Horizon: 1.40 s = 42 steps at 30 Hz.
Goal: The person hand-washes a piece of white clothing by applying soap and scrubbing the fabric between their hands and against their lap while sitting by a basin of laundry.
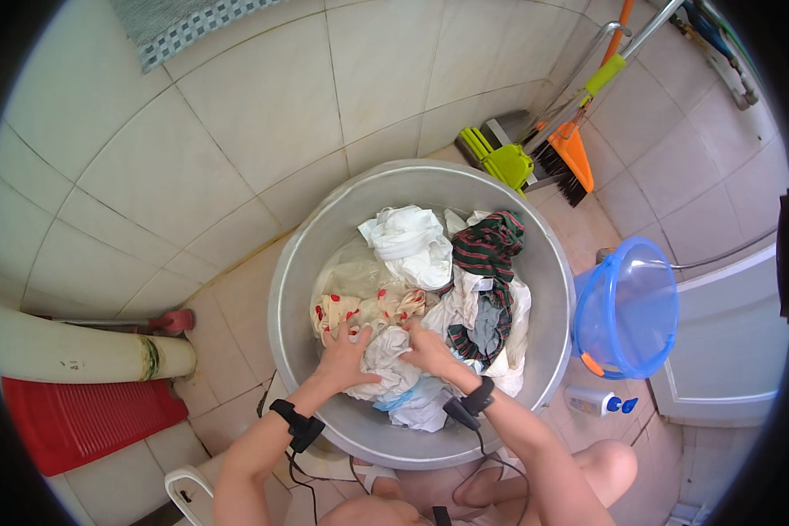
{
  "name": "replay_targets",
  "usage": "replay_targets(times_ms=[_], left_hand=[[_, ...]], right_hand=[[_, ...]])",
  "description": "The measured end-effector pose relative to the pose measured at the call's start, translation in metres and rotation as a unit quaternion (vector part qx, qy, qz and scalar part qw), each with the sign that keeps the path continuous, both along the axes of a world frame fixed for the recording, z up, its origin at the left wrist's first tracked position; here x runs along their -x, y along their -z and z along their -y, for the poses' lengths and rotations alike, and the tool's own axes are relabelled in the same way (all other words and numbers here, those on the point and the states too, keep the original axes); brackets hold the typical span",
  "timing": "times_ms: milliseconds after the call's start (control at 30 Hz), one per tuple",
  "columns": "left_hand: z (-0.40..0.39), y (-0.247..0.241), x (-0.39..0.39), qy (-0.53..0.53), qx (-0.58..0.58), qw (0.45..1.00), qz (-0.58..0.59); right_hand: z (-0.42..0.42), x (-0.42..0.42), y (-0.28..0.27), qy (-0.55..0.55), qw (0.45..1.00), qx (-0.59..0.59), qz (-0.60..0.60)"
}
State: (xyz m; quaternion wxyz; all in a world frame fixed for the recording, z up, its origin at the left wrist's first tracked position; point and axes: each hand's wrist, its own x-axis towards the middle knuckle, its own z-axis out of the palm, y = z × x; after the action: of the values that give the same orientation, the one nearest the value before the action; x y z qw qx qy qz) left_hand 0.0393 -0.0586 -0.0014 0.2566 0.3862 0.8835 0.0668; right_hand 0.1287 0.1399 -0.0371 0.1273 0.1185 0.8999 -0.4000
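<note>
A large round metal basin (290, 276) holds wet laundry and some water. My left hand (345, 361) rests on the clothes with its fingers spread, at a cream cloth with red spots (334, 310) and a crumpled white cloth (389, 368). Beside it my right hand (432, 352) reaches into the same white cloth; its fingertips are partly hidden in the fabric, so its grip is unclear. Farther back lies a bunched white garment (411, 243). To the right are a dark green garment with red stripes (486, 244) and a grey cloth (488, 325).
A blue plastic bucket (592, 322) stands right of the basin, near a white bottle with blue cap (588, 401). A green mop head (507, 164) and an orange broom (573, 154) lean behind. At left are a red washboard (98, 421) and a thick pipe (92, 348).
</note>
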Motion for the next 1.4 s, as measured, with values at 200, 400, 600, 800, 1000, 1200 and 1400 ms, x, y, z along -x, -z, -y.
replay_targets(times_ms=[200, 400, 600, 800, 1000, 1200, 1400], left_hand=[[0.003, -0.045, -0.003, -0.023, -0.06, 0.998, 0.027], [0.001, -0.021, 0.006, -0.079, -0.284, 0.951, 0.093], [-0.029, -0.101, 0.059, -0.219, -0.435, 0.873, 0.037], [-0.057, -0.139, 0.087, -0.277, -0.499, 0.82, 0.051], [-0.047, -0.074, 0.103, -0.327, -0.45, 0.831, 0.005], [-0.04, -0.038, 0.06, -0.088, -0.149, 0.982, -0.075], [-0.039, 0.009, 0.052, 0.084, -0.003, 0.996, 0.03]], right_hand=[[-0.016, 0.002, -0.087, 0.104, 0.98, 0.138, -0.101], [-0.026, 0.033, -0.184, 0.118, 0.955, 0.211, -0.174], [-0.066, 0.067, -0.208, 0.188, 0.912, 0.155, -0.329], [-0.102, 0.086, -0.18, 0.194, 0.918, 0.08, -0.337], [-0.111, 0.061, -0.132, 0.031, 0.974, -0.012, -0.223], [-0.11, -0.028, -0.046, 0.005, 0.972, -0.183, 0.148], [-0.088, -0.038, 0.004, 0.047, 0.962, -0.139, 0.231]])
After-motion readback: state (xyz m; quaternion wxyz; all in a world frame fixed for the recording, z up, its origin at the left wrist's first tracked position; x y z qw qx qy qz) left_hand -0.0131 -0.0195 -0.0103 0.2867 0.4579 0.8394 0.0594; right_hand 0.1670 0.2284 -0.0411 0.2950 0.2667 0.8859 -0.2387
